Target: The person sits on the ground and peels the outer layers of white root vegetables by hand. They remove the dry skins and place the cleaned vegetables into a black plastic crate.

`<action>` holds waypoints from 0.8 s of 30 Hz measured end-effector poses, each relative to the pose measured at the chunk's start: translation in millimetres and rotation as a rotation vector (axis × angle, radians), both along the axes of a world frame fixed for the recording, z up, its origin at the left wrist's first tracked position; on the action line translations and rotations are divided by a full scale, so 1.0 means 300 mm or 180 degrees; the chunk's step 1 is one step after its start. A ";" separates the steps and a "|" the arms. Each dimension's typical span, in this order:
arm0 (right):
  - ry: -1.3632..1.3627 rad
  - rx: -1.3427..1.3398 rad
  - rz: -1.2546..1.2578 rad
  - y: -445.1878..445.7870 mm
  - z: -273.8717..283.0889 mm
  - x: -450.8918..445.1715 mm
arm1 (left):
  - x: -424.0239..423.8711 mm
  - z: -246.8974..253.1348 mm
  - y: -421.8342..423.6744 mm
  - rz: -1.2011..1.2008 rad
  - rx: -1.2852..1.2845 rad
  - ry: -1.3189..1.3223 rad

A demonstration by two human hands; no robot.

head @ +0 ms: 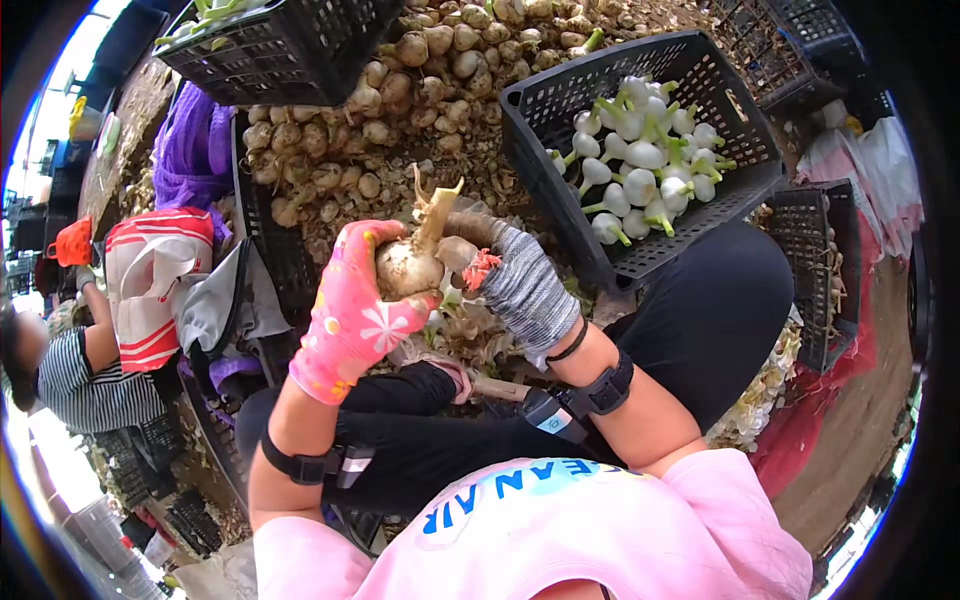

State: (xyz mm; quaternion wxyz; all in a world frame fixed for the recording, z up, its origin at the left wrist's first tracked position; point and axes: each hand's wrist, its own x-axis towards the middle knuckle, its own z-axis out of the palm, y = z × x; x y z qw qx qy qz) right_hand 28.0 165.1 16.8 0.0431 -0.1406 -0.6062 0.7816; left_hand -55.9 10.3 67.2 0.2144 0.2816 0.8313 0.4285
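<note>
My left hand (356,315), in a pink flowered glove, grips an unpeeled garlic bulb (409,268) with its fingers and thumb around the sides. The bulb's cut stem (435,214) points up, with torn dry husk along it. My right hand (517,277), in a grey striped knit glove with orange frayed thread at the thumb, is curled against the bulb's right side and stem base. Its fingertips are blurred, and whether it grips anything is hidden. To the right, a black plastic crate (559,202) holds peeled white garlic bulbs (645,156) with short green stems.
Beyond my hands lies a heap of unpeeled garlic bulbs (442,52). Another black crate (292,56) stands upper left, beside purple netting (191,146). A red-and-white bag (161,255) hangs at left, near a seated person (90,367). A smaller crate (802,225) sits right of my knee.
</note>
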 end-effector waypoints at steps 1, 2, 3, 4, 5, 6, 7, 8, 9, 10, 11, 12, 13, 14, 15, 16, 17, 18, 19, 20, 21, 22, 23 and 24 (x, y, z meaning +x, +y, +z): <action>-0.0099 0.0163 0.0060 -0.002 0.009 0.007 | 0.017 0.004 -0.003 -0.0099 0.0027 0.0354; -0.0075 -0.0026 0.0061 -0.005 0.012 0.012 | 0.028 0.002 -0.006 -0.0202 0.0056 0.0706; -0.0065 -0.0218 0.0066 -0.011 0.005 0.018 | 0.042 -0.005 -0.010 -0.0301 0.0081 0.1046; -0.0056 -0.0408 0.0066 -0.014 0.002 0.023 | 0.058 -0.010 -0.008 -0.0184 0.0219 0.0747; -0.0158 -0.0431 0.0067 -0.010 0.010 0.025 | 0.069 -0.015 -0.007 -0.0187 0.0269 0.0771; -0.0260 -0.0466 0.0082 -0.005 0.022 0.024 | 0.077 -0.020 -0.010 -0.0178 0.0305 0.0796; -0.0362 -0.0501 0.0095 0.001 0.031 0.024 | 0.081 -0.027 -0.014 -0.0172 0.0341 0.0821; -0.0369 -0.0392 0.0140 0.007 0.033 0.025 | 0.077 -0.036 -0.020 -0.0214 0.0378 0.0820; -0.0326 -0.0458 0.0191 0.013 0.034 0.029 | 0.074 -0.051 -0.025 -0.0235 0.0484 0.0688; -0.0282 -0.0525 0.0242 0.020 0.038 0.032 | 0.069 -0.065 -0.029 -0.0256 0.0589 0.0557; -0.0238 -0.0592 0.0294 0.026 0.042 0.033 | 0.064 -0.077 -0.032 -0.0276 0.0693 0.0426; -0.0079 -0.0312 0.0355 0.031 0.043 0.033 | 0.059 -0.087 -0.035 -0.0204 0.0768 0.0113; -0.0105 -0.0337 0.0400 0.032 0.029 0.035 | 0.054 -0.096 -0.037 -0.0130 0.0841 -0.0199; -0.0131 -0.0363 0.0445 0.032 0.006 0.036 | 0.050 -0.100 -0.039 -0.0054 0.0912 -0.0511; -0.0157 -0.0392 0.0494 0.034 0.000 0.033 | 0.052 -0.095 -0.035 0.0122 0.1055 -0.1017; -0.0314 -0.0567 0.0654 0.042 0.004 0.032 | 0.058 -0.082 -0.026 0.0300 0.1195 -0.1524; -0.0443 -0.0735 0.0620 0.044 0.019 0.031 | 0.059 -0.076 -0.022 0.0481 0.1332 -0.2031; -0.0564 -0.0906 0.0597 0.042 0.055 0.026 | 0.051 -0.088 -0.025 0.0505 0.1458 -0.2183; -0.0686 -0.1077 0.0573 0.040 0.072 0.022 | 0.049 -0.085 -0.026 0.0572 0.1637 -0.2429; -0.0541 -0.0887 0.0571 0.037 0.064 0.018 | 0.048 -0.078 -0.025 0.0640 0.1818 -0.2673; -0.0396 -0.0688 0.0546 0.039 0.053 0.017 | 0.046 -0.073 -0.020 0.0686 0.2000 -0.2924; -0.0251 -0.0490 0.0522 0.040 0.039 0.015 | 0.045 -0.079 -0.019 0.0716 0.2002 -0.2906; -0.0312 -0.0197 0.0649 0.045 0.025 0.010 | 0.043 -0.081 -0.019 0.0718 0.1965 -0.2781; -0.0377 0.0100 0.0768 0.055 0.008 0.005 | 0.041 -0.083 -0.017 0.0712 0.1929 -0.2661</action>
